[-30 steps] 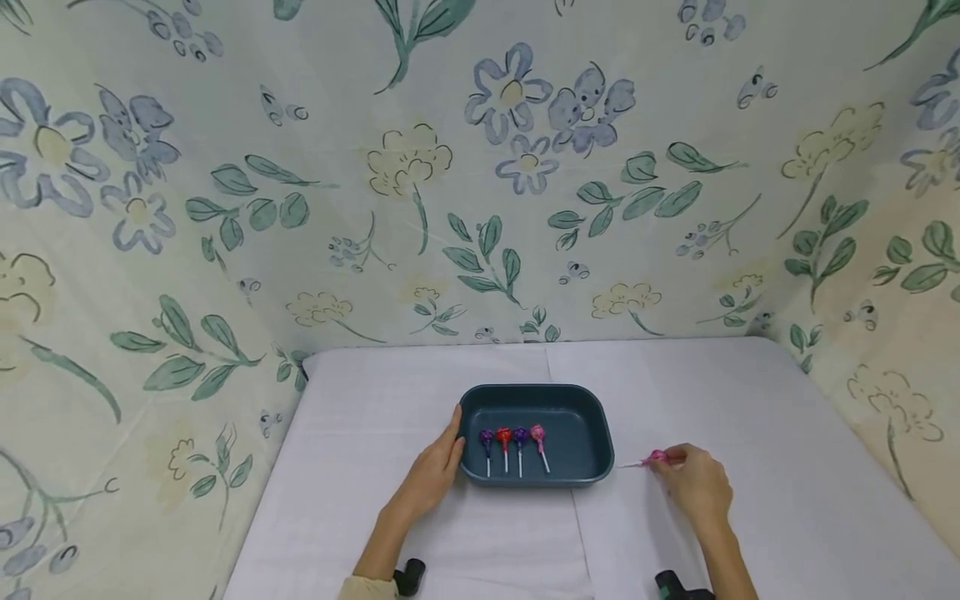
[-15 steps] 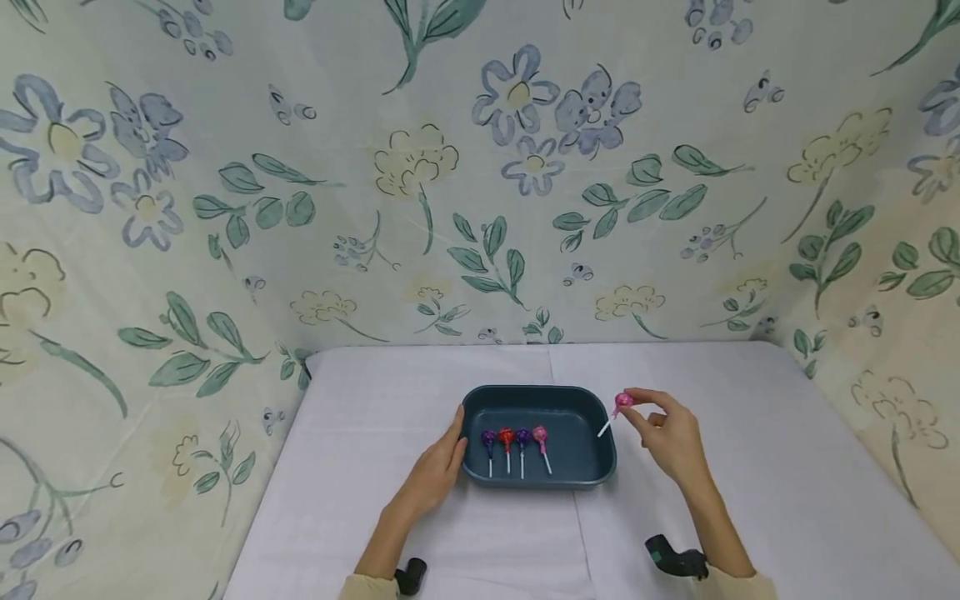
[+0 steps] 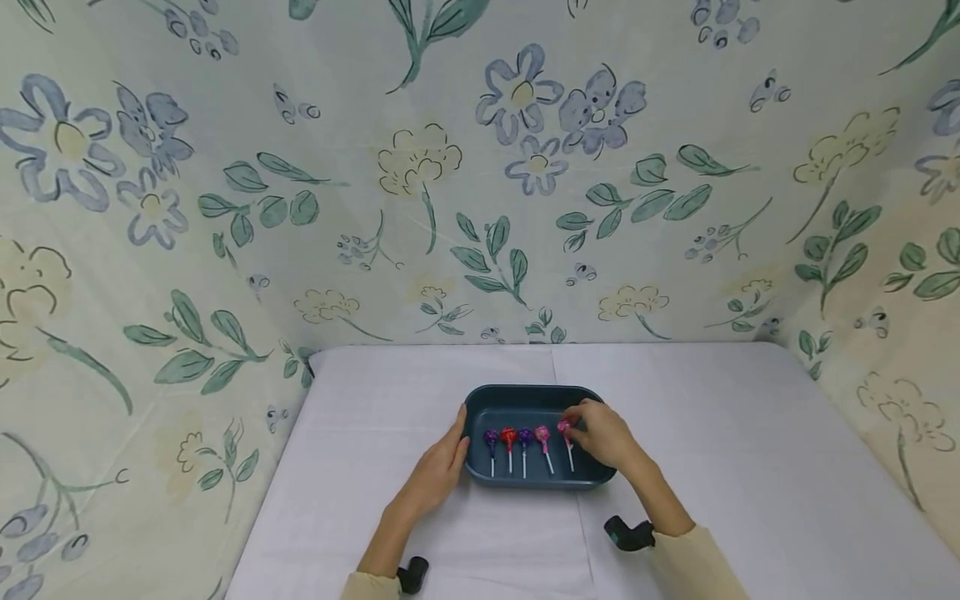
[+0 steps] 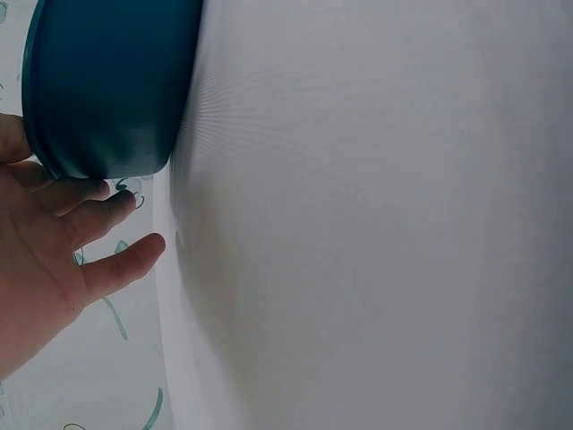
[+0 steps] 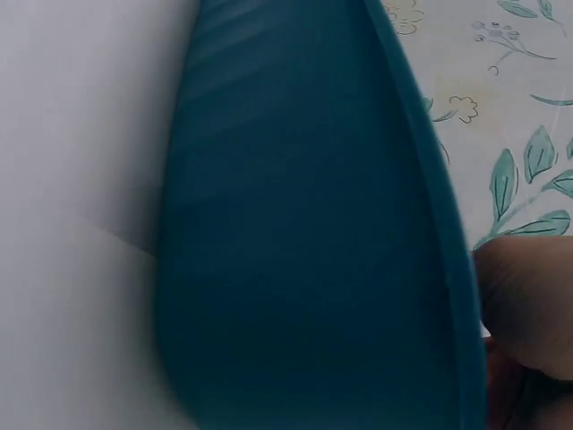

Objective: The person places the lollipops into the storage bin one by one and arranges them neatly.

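A dark teal rectangular tray stands on the white cloth. My left hand holds its left end, and in the left wrist view the fingers extend beside the outer wall. Over the tray's right part, my right hand pinches a pink lollipop by its wrapped head, stick pointing toward me. To its left lie a purple lollipop, a red lollipop, another purple lollipop and another pink lollipop in a row. In the right wrist view the tray wall hides the lollipops.
White cloth covers the table around the tray. A floral fabric hangs behind and at both sides. A black device sits at the right wrist, another black device at the left.
My right hand has carried the pink lollipop from the cloth right of the tray, up over the rim and into the tray's right part. The left hand has stayed at the tray.
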`<state>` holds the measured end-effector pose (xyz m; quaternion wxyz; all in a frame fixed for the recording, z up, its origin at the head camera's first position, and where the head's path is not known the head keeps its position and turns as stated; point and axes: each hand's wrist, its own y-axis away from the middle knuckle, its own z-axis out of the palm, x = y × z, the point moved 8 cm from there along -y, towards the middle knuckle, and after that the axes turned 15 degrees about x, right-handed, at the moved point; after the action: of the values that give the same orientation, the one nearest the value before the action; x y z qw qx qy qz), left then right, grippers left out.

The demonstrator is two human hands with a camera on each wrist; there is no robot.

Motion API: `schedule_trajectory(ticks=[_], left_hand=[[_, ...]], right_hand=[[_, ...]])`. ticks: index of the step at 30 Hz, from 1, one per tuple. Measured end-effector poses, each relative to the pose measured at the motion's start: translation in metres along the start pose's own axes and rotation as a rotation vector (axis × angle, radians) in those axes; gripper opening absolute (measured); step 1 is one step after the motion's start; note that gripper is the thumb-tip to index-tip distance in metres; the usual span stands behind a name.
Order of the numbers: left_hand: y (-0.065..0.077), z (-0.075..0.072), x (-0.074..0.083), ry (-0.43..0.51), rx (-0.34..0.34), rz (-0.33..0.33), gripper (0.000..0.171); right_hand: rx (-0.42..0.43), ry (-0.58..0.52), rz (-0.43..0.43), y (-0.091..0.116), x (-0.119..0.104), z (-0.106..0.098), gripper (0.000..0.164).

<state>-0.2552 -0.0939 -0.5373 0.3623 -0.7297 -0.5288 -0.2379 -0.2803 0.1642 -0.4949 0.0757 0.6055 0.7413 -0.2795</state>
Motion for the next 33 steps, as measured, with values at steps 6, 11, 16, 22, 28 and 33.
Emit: schedule_trajectory(ticks=[6, 11, 16, 22, 28, 33], left_hand=[[0.001, 0.000, -0.001, -0.001, 0.002, 0.002, 0.059], [0.001, 0.000, 0.000, -0.006, 0.001, -0.005, 0.059], [0.002, -0.001, 0.001, -0.002, 0.002, 0.001, 0.059], [0.002, -0.001, 0.002, 0.002, 0.005, 0.009, 0.059], [0.001, -0.001, 0.002, -0.003, 0.000, 0.002, 0.059], [0.001, 0.000, 0.001, -0.010, -0.003, 0.001, 0.059]], right_hand=[[-0.043, 0.081, 0.010, 0.001, -0.004, 0.014, 0.014], [-0.064, 0.104, 0.019, 0.002, -0.006, 0.019, 0.015], [-0.074, 0.119, 0.017, 0.002, -0.007, 0.023, 0.016], [-0.071, 0.113, 0.017, 0.003, -0.008, 0.022, 0.016], [-0.073, 0.115, 0.011, 0.003, -0.009, 0.022, 0.017], [-0.067, 0.118, 0.017, 0.002, -0.008, 0.019, 0.021]])
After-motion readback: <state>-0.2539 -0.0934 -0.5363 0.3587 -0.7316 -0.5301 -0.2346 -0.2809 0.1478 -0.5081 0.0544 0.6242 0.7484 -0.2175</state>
